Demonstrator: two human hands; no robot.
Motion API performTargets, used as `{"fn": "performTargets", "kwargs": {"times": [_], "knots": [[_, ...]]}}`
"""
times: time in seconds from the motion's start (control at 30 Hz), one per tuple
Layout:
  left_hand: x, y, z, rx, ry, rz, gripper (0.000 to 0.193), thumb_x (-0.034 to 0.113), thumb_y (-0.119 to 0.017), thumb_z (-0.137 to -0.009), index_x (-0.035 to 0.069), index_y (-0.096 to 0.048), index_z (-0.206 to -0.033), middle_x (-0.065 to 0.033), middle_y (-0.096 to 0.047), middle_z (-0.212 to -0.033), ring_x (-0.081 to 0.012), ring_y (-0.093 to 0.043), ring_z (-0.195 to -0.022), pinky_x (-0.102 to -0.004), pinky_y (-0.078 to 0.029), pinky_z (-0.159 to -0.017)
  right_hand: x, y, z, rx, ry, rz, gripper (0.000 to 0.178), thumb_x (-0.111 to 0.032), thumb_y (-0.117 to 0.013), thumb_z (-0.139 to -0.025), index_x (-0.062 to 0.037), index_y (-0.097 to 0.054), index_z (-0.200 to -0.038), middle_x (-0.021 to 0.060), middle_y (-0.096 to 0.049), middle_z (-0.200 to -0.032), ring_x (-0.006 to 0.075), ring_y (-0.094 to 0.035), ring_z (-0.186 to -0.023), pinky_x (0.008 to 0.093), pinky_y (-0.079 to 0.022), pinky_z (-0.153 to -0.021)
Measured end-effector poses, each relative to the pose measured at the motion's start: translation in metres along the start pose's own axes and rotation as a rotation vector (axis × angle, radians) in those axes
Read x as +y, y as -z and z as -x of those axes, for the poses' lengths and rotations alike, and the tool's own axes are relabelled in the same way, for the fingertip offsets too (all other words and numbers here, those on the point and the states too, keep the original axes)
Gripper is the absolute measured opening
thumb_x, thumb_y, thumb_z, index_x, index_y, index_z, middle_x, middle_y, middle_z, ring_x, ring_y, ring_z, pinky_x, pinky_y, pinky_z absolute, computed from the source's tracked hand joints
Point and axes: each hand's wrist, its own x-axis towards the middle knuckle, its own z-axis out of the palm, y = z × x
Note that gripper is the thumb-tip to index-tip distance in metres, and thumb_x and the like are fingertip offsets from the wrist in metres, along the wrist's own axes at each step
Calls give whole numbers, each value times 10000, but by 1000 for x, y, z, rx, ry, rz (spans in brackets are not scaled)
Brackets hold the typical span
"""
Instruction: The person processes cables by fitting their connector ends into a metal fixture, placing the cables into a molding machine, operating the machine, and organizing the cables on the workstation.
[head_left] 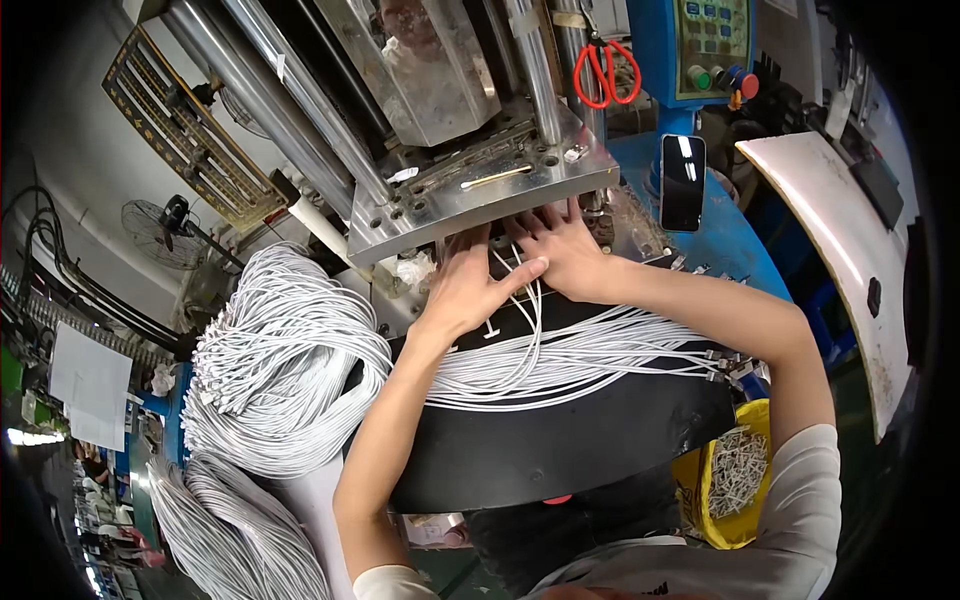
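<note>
Both hands reach under the steel plate (480, 205) of a press, and its edge hides most of the fingertips. My left hand (463, 285) has its thumb stretched out toward the right hand and its fingers pointing in beneath the plate. Beside it, my right hand (568, 258) lies palm down with fingers spread. A few thin white cables (537, 325) come out between the two hands and loop down toward me. More white cables (570, 375) lie in a bundle across the black work surface (540, 450), with small metal connectors (715, 365) at their right end. Whether any fingertip touches a cable cannot be seen.
A large coil of white cables (290, 370) sits at left, another bundle (240, 525) below it. At right are a phone (682, 182), a control box (705, 50) and a yellow container (690, 480) of small pale pieces. Red-handled scissors (607, 75) hang by the press columns.
</note>
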Motion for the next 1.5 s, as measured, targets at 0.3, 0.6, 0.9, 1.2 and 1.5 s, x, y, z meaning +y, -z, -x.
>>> {"fn": "performTargets", "kwargs": {"times": [0.3, 0.6, 0.9, 1.2, 1.5], "knots": [[37, 19, 8, -245, 162, 0, 1094, 776, -596, -872, -108, -408, -1489, -347, -417, -1530, -471, -374, -1462, -499, -322, -1199, 10, 27, -10, -244, -58, -160, 595, -260, -585, -938, -32, -481, -1477, 249, -431, -1551, 440, -320, -1501, 700, -149, -1204], [123, 13, 295, 102, -589, 121, 349, 344, -689, -983, 12, -760, -1065, -106, -755, -1052, -211, -693, -876, -301, -565, -763, -53, 203, 185, -455, 278, -654, 914, -413, -829, -757, -111, -460, -1537, 237, -372, -1599, 411, -313, -1515, 681, -194, -1207], [64, -14, 371, -218, 1389, 1191, 658, 568, -470, -1071, -30, -742, -1048, -121, -767, -909, -170, -665, -660, -296, -502, -612, -55, 193, 220, -445, 18, -254, 1011, -292, -867, -549, -114, -526, -1484, 276, -400, -1569, 491, -352, -1476, 692, -241, -1186], [71, 0, 364, -220, 1432, 1259, 551, 467, -484, -1089, -21, -736, -1038, -117, -763, -871, -198, -716, -669, -291, -541, -591, -55, 202, 213, -436, 29, -264, 1040, -260, -881, -521, -79, -520, -1480, 276, -395, -1572, 495, -345, -1479, 683, -245, -1188], [76, 10, 356, -280, 1387, 1326, 620, 558, -515, -1056, -23, -731, -1059, -123, -765, -902, -190, -727, -728, -295, -559, -641, -50, 223, 198, -557, -5, -334, 1044, -305, -913, -616, -73, -453, -1524, 279, -348, -1595, 491, -295, -1499, 665, -235, -1200]]}}
